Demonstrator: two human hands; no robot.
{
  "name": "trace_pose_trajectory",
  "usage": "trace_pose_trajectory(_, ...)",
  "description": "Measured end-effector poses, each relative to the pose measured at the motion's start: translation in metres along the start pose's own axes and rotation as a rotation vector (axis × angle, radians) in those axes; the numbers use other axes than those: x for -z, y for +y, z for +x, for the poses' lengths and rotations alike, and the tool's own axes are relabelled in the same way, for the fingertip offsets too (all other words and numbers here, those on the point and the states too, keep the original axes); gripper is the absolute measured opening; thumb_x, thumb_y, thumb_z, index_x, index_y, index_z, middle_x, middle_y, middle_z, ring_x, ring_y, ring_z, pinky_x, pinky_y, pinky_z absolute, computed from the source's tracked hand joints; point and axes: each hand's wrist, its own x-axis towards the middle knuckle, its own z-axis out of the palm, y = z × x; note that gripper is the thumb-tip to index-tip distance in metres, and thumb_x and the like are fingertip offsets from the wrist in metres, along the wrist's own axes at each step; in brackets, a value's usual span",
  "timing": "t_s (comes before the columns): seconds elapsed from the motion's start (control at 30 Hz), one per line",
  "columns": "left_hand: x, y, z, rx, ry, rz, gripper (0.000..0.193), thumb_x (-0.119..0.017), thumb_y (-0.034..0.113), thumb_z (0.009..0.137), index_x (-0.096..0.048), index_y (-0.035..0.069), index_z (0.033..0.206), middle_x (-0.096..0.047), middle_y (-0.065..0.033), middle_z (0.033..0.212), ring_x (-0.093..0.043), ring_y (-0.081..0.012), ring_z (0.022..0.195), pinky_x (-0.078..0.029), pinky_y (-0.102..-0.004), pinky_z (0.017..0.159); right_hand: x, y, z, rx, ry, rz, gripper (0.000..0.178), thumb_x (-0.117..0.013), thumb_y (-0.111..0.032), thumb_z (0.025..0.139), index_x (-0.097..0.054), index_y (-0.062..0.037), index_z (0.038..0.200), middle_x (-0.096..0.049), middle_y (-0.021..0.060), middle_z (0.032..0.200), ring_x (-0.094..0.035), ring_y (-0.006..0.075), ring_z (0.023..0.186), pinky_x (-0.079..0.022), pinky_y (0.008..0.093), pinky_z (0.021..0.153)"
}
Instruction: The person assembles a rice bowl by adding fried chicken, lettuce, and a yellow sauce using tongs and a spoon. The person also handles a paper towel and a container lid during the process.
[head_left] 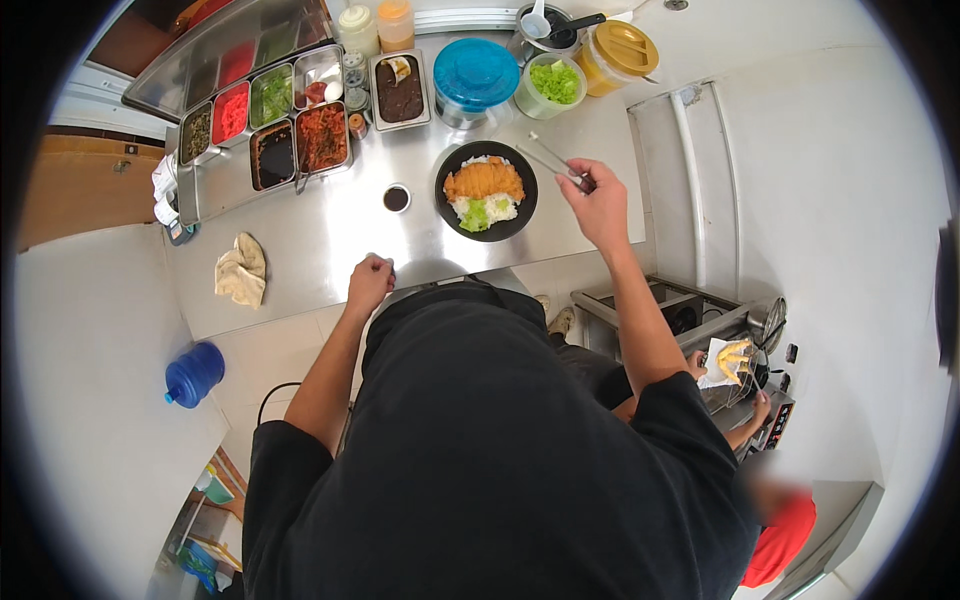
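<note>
My right hand (602, 205) is closed around slim metal tongs (552, 160), whose two tips are apart above the steel counter, just beyond the black bowl's right rim. In the black bowl (442, 212) lie a sliced, golden breaded cutlet (484, 181), white rice, chopped lettuce (474, 216) and a pale, creamy-looking heap. My left hand (371, 284) rests at the counter's front edge with its fingers curled in; whether anything is inside them is hidden. A small cup of dark sauce (397, 199) stands left of the bowl.
Along the back stand steel topping trays (270, 120), a dark sauce pan (401, 95), a blue-lidded tub (476, 75), a lettuce tub (552, 88) and a yellow-lidded jar (622, 50). A cloth (240, 270) lies left. At right, another person holds fried pieces (735, 360) by a fryer.
</note>
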Motion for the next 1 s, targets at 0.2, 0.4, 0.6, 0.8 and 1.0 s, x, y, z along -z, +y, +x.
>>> trace_pose_trajectory(0.2, 0.003, 0.001, -0.001, 0.003, -0.037, -0.002, 0.018, -0.058, 0.015, 0.096, -0.063, -0.003, 0.094, -0.067, -0.0081, 0.079, -0.064, -0.0135, 0.067, -0.055, -0.0280, 0.062, 0.010, -0.025, 0.009, -0.033, 0.077, 0.108, 0.031, -0.078, -0.019, 0.085, -0.071, 0.0004, 0.108, -0.070, 0.0075, 0.088, -0.061, 0.0108, 0.077, -0.051, 0.0263, 0.070)
trace_pose_trajectory(0.4, 0.004, 0.001, -0.006, -0.057, -0.076, 0.013, 0.017, -0.059, 0.013, 0.095, -0.063, -0.003, 0.097, -0.066, -0.0078, 0.078, -0.063, -0.0135, 0.066, -0.053, -0.0279, 0.062, 0.049, -0.062, 0.101, 0.155, 0.373, 0.043, 0.033, -0.070, -0.030, 0.092, -0.071, -0.0024, 0.110, -0.074, 0.0115, 0.092, -0.067, 0.0154, 0.082, -0.051, 0.0308, 0.079)
trace_pose_trajectory(0.6, 0.010, 0.009, -0.018, -0.007, -0.028, 0.006, 0.016, -0.058, 0.012, 0.093, -0.063, -0.002, 0.098, -0.065, -0.0068, 0.078, -0.061, -0.0123, 0.065, -0.050, -0.0268, 0.061, 0.022, -0.044, 0.225, 0.295, 0.594, 0.211, 0.024, -0.064, -0.023, 0.095, -0.067, 0.0002, 0.100, -0.071, 0.0106, 0.083, -0.064, 0.0145, 0.071, -0.049, 0.0288, 0.064)
trace_pose_trajectory(0.8, 0.000, 0.009, -0.029, -0.017, -0.051, 0.009, 0.016, -0.059, 0.012, 0.093, -0.063, -0.003, 0.100, -0.064, -0.0070, 0.080, -0.059, -0.0130, 0.066, -0.051, -0.0278, 0.062, -0.055, 0.048, 0.238, -0.569, 0.180, 0.920, 0.014, -0.056, -0.013, 0.099, -0.057, -0.0008, 0.092, -0.062, 0.0124, 0.078, -0.059, 0.0138, 0.063, -0.045, 0.0234, 0.047)
trace_pose_trajectory(1.0, 0.003, 0.013, -0.019, 0.000, -0.102, 0.036, 0.017, -0.060, 0.017, 0.094, -0.064, 0.002, 0.102, -0.065, -0.0047, 0.081, -0.061, -0.0117, 0.068, -0.049, -0.0265, 0.058, -0.039, 0.022, 0.218, -0.539, 0.101, 1.065, 0.013, -0.058, -0.013, 0.099, -0.057, -0.0020, 0.105, -0.065, 0.0096, 0.086, -0.058, 0.0120, 0.065, -0.049, 0.0241, 0.052)
